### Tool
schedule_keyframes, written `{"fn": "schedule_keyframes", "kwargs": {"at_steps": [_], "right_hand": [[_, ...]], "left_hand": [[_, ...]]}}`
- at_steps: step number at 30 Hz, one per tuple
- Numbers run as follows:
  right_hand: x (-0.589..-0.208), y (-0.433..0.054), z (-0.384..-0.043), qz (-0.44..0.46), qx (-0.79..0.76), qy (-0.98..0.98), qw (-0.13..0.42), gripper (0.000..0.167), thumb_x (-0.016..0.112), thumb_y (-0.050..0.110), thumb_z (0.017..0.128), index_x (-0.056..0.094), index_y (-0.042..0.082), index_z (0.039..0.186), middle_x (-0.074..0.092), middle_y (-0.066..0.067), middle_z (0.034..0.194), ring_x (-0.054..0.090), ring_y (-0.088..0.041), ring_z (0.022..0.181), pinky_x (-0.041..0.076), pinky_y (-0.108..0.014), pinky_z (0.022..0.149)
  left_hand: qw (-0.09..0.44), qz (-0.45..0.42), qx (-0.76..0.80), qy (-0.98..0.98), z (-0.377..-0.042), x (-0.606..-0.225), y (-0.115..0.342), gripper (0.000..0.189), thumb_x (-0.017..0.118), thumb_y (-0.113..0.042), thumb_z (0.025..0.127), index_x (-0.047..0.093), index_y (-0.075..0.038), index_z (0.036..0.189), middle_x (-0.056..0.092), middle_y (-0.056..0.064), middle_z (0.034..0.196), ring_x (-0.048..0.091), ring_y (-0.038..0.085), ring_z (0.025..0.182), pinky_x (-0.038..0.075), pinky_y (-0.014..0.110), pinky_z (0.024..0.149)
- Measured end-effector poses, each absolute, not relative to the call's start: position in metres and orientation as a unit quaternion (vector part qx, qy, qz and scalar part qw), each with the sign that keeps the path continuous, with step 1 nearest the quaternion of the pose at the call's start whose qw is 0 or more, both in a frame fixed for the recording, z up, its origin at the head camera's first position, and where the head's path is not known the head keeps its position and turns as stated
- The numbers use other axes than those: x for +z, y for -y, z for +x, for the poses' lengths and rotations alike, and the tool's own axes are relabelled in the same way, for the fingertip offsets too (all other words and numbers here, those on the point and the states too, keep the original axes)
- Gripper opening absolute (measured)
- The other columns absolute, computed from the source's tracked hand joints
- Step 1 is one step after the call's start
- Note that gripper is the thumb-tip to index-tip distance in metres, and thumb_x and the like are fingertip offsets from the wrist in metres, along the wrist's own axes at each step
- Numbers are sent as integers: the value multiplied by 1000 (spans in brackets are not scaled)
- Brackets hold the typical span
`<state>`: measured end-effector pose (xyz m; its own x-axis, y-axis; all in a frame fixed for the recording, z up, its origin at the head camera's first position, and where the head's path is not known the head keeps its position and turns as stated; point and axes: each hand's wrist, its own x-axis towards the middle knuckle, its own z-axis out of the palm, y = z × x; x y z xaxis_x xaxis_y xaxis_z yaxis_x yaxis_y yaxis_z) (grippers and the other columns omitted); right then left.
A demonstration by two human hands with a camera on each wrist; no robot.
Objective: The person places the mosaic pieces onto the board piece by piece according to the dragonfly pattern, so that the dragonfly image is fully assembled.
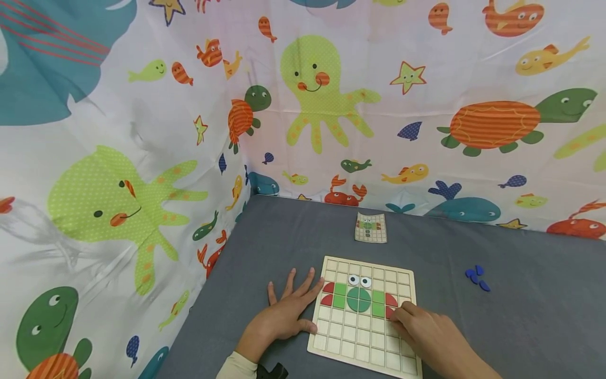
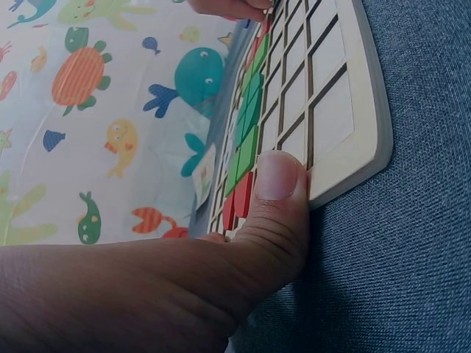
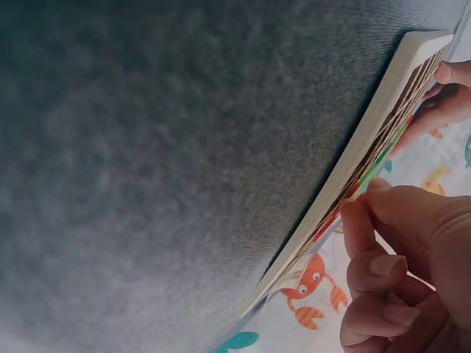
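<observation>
A wooden grid board (image 1: 362,360) lies on the grey cloth, bearing tiles: a green circle of quarter pieces (image 1: 359,299), light green squares (image 1: 378,303), two round eye pieces (image 1: 360,281) and red quarter pieces (image 1: 327,293) at the left. My left hand (image 1: 284,316) spreads its fingers along the board's left edge, thumb (image 2: 278,180) against the rim in the left wrist view. At the right side of the pattern, my right hand (image 1: 426,326) pinches a red quarter piece (image 1: 390,312) between thumb and index finger, low over its cell. Just above it sits another red quarter piece (image 1: 391,299).
Several blue pieces (image 1: 475,277) lie loose on the cloth to the right. Behind the board is a small pattern card (image 1: 371,228) picturing a similar design. A curtain printed with sea animals (image 1: 331,173) rises along the back and left of the table.
</observation>
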<state>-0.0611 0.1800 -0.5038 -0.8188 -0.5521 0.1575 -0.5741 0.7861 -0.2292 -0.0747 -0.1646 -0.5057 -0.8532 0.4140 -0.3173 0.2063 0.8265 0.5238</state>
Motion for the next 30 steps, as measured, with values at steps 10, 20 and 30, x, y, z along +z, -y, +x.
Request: {"fn": "schedule_keyframes", "kwargs": {"at_steps": [10, 20, 30], "right_hand": [[-503, -191, -63, 273, 148, 950, 21, 11, 85, 27, 92, 75, 25, 95, 58, 19, 85, 40, 8, 61, 41, -20, 50], [-501, -216, -71, 209, 133, 968, 26, 14, 87, 27, 90, 74, 27, 96, 67, 18, 93, 44, 7, 62, 42, -21, 50], [-496, -254, -86, 160, 132, 978, 30, 17, 87, 19, 89, 76, 18, 102, 71, 6, 96, 59, -5, 67, 49, -33, 50]], "left_hand": [[213, 169, 239, -932, -76, -507, 165, 106, 78, -45, 86, 17, -36, 172, 2, -3, 179, -13, 41, 162, -10, 86, 111], [209, 168, 237, -934, -75, -507, 164, 107, 79, -46, 85, 18, -36, 171, 4, -3, 179, -12, 41, 162, -9, 86, 112], [217, 165, 237, -933, -77, -511, 165, 106, 78, -46, 85, 16, -37, 171, 1, -4, 179, -14, 39, 162, -11, 85, 112]]}}
